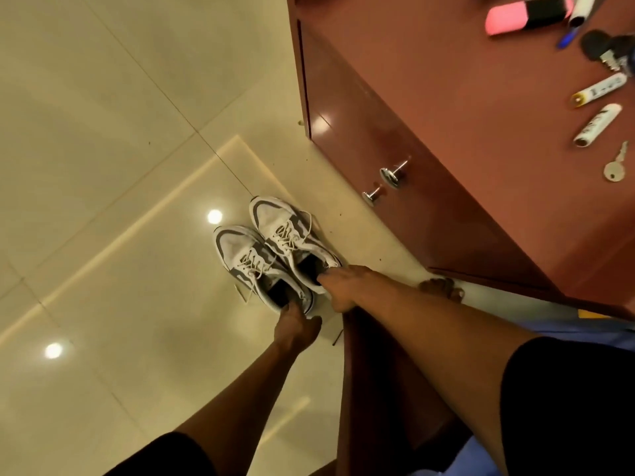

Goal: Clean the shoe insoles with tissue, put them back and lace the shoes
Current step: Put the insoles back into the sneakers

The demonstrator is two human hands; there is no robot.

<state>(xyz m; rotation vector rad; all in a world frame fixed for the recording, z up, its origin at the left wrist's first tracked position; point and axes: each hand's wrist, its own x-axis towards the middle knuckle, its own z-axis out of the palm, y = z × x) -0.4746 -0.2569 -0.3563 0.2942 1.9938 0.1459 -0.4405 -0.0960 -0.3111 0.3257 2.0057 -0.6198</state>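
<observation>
Two white and grey shoes are sitting side by side on the tiled floor [103, 166] at the middle of the frame, touching along their inner sides, toes pointing toward the upper left. The left shoe [256, 266] is lying slightly lower in the picture than the right shoe [292, 240], which is lying nearer the brown cabinet [429, 183] filling the upper right.

Both arms are reaching down from the bottom of the frame. The left hand [296, 326] is gripping the heel of the left shoe, fingers curling over the collar into the dark opening. The right hand [343, 286] is holding the heel edge of the right shoe, fingers hooking over its rim; how far they are going inside is hard to tell.

Judging by this, the task is sitting at one end or the other: laces are threading through the eyelets of both shoes, though they are looking loose, with ends trailing on the floor. The openings are showing only dark, so whether insoles are sitting inside cannot be told. No tissue is showing anywhere. If this is the beginning, the insoles, the wiping and the lacing are all remaining.

Keys [615, 170], pens and small tubes are lying on the cabinet top in the upper right corner.
</observation>
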